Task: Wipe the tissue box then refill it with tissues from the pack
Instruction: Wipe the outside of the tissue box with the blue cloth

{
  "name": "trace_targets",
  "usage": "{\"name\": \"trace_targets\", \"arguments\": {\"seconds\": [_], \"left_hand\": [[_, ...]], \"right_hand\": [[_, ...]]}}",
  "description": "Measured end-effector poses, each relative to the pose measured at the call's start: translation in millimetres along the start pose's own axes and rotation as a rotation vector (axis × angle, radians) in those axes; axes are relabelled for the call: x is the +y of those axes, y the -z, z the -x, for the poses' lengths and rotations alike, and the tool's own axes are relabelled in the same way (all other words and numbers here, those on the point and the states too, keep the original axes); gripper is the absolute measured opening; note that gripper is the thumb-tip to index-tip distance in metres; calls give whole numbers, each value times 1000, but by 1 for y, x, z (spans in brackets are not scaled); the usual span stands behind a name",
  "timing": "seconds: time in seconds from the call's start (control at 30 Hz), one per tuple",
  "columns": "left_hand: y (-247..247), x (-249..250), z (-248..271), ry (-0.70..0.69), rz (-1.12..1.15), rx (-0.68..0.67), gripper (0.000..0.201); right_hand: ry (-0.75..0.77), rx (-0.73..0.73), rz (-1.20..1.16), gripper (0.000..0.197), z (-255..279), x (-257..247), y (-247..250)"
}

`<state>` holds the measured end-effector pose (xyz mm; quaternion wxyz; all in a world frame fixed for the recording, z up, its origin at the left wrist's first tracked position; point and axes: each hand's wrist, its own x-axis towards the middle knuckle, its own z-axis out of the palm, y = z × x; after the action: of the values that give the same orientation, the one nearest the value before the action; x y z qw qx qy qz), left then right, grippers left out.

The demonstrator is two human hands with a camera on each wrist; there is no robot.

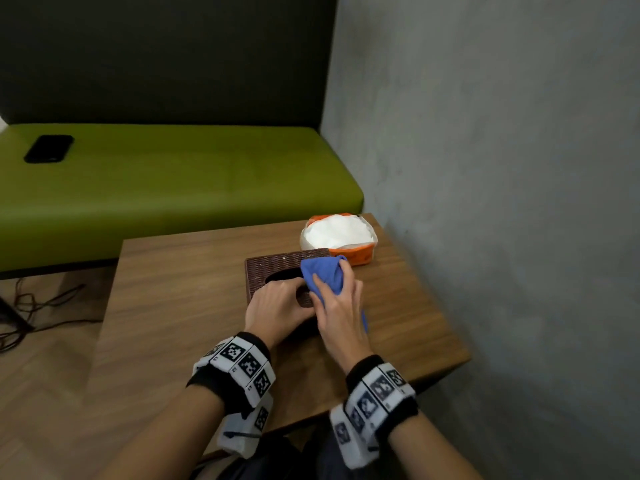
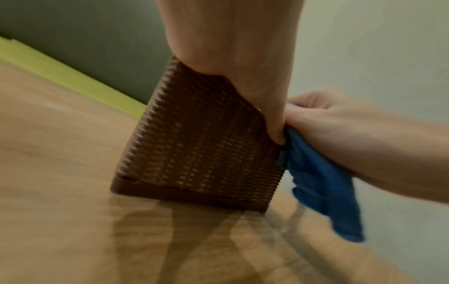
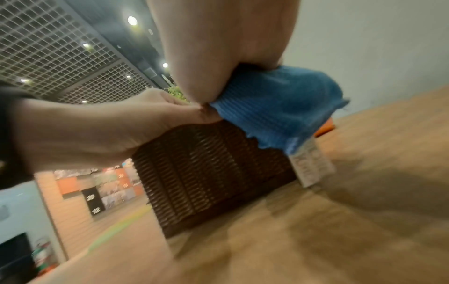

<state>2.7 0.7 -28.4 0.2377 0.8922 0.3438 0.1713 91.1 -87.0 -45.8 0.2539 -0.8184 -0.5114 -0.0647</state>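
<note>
Tissue box (image 1: 277,271), brown wicker, sits mid-frame on the worktop (image 1: 180,306); left hand (image 1: 277,308) grips it, right hand (image 1: 337,306) clutches a blue cloth (image 1: 323,273). From the left wrist, cloth hangs lower right. From the right wrist, cloth tops the box: wiping step; refilling from the pack (image 1: 341,233) comes next.

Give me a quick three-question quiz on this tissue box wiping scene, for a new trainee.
1. True or false: the right hand grips a blue cloth against the woven tissue box.
2. Where does the tissue pack sit? A) on the green bench B) on the table beyond the box, near the wall C) inside the box
3. Fill in: the left hand steadies the ____.

Key
1. True
2. B; the white tissues show at its open top
3. Tissue box, which stands on the wooden table
</note>
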Motion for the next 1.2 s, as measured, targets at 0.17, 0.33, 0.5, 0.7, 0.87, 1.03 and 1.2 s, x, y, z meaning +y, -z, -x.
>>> {"name": "trace_targets", "arguments": {"seconds": [0.17,0.33,0.5,0.7,0.87,1.03,1.2], "left_hand": [[5,-2,-5,-35,-8,-54,54],[5,-2,-5,-102,-9,-26,48],[8,-10,-9,-209,-19,-70,57],[9,-30,-13,-595,-123,-216,68],[27,-32,-24,-338,-172,-363,94],[-7,16,9,-100,-97,-240,83],[0,-4,4,-98,73,-240,83]], "right_hand": [[161,-81,32,36,4,43,17],[142,-82,9,36,0,20,19],[191,-159,-9,40,6,48,35],[110,-112,40,32,-27,45,25],[-4,-67,37,37,-9,46,25],[-98,-32,-42,36,0,29,22],[216,-117,11,37,40,38,36]]}}
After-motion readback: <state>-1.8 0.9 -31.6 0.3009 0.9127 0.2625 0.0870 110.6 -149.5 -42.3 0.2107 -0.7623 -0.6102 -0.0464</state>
